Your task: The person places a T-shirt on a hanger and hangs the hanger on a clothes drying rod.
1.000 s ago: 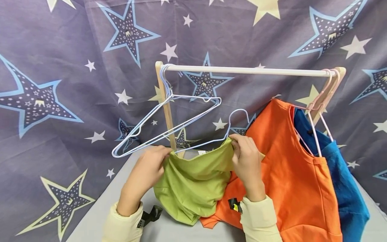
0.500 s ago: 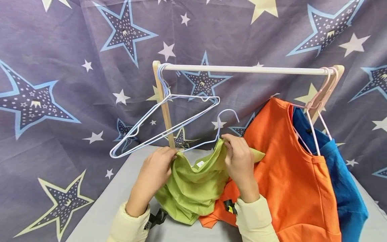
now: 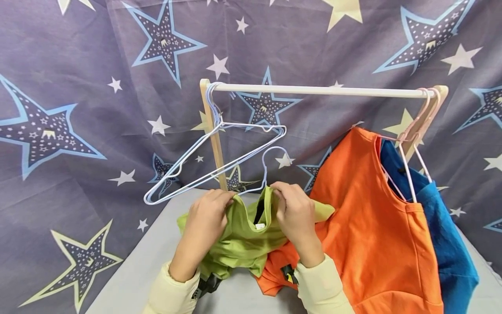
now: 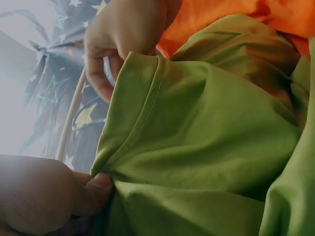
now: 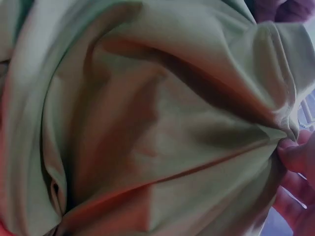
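A green shirt [image 3: 243,248] hangs between both hands in the head view, its neckline bunched, with a white label showing inside. My left hand [image 3: 205,224] pinches the left side of the neckline; in the left wrist view the thumb presses on the fabric edge. My right hand [image 3: 296,213] grips the right side of the neckline, also seen in the right wrist view, where the shirt [image 5: 172,123] fills most of the picture. A pale blue hanger [image 3: 264,168] rises behind the collar near my right fingers. Its lower part is hidden by the shirt.
A clothes rack with a white rail [image 3: 321,90] stands behind. Pale hangers [image 3: 184,192] hang at its left end. An orange garment [image 3: 376,244] and a blue one [image 3: 455,244] hang at the right, beside my right arm. A grey tabletop [image 3: 129,283] lies below.
My two hands have come closer together, the right one moving left, and the green neckline has slackened. The hanger's hook has shifted left and slightly lower with it.
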`<state>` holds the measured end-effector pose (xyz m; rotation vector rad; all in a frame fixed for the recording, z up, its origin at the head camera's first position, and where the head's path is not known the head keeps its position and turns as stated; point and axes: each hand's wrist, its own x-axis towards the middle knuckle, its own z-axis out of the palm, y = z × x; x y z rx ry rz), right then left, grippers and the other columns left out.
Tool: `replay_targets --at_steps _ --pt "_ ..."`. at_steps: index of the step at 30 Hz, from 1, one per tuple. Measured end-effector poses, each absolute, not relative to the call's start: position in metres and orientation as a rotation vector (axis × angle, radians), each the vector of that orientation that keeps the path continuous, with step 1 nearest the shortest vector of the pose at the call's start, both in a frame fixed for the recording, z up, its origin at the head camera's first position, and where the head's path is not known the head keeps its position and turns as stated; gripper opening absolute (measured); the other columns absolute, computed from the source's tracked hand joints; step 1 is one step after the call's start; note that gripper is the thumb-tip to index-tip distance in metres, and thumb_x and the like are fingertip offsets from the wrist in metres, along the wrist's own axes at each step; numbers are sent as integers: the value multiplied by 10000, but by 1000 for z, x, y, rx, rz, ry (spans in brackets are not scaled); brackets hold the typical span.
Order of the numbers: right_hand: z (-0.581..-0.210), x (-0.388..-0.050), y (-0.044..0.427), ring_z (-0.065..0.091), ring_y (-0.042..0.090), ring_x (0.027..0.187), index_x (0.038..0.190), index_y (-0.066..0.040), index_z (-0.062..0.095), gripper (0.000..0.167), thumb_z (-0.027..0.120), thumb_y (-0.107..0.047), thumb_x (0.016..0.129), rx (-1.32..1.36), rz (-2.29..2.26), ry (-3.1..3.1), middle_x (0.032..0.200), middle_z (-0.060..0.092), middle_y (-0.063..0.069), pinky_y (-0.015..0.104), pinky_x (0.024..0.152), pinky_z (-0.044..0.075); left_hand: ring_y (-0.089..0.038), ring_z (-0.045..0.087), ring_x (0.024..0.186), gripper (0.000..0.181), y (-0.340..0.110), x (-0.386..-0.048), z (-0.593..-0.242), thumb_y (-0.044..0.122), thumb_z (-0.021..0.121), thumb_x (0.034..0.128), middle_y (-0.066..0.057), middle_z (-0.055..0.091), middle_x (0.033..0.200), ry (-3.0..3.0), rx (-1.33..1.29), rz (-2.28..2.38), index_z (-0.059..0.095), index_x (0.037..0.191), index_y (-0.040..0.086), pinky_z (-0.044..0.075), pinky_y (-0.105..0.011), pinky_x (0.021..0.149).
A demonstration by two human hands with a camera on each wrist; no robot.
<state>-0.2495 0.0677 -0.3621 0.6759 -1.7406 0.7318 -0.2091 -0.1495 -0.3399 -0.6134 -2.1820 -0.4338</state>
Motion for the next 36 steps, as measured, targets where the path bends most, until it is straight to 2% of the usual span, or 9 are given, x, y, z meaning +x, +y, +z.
replay_targets --at_steps 9,16,21,28,36 --pt "-363 -244 56 645 226 711 1011 -69 709 72 659 -40 968 724 718 -1760 830 718 51 374 559 518 -274 675 800 190 -143 -209 -342 -25 770 851 -100 732 926 -2152 -622 -424 756 1039 -3 580 -421 701" --pt "-363 -242 47 638 218 693 1008 -86 710 98 620 -122 1019 741 699 -1743 808 710 32 362 563 516 -269 668 785 204 -140 -208 -343 -50 782 825 -90 727 914 -2110 -606 -421 761 1020 7 576 -421 685" --pt "-364 -240 41 657 209 716 1039 -95 713 70 675 -110 982 779 685 -1760 819 721 25 348 578 532 -264 669 782 217 -137 -210 -345 -54 798 801 -87 728 908 -2082 -625 -411 761 1004 12 576 -400 676" --pt "-363 -239 43 690 217 834 1097 -71 716 160 709 -40 940 816 723 -1808 931 741 47 367 708 573 -245 641 747 197 -137 -211 -345 -35 804 812 -71 716 879 -2088 -620 -439 763 998 17 558 -381 648" --pt "-361 -240 51 683 256 917 1130 -25 710 212 728 -5 920 860 787 -1819 1031 740 82 375 814 572 -256 665 796 215 -143 -211 -343 -68 783 810 -71 727 907 -2068 -612 -474 762 1004 23 574 -391 669"
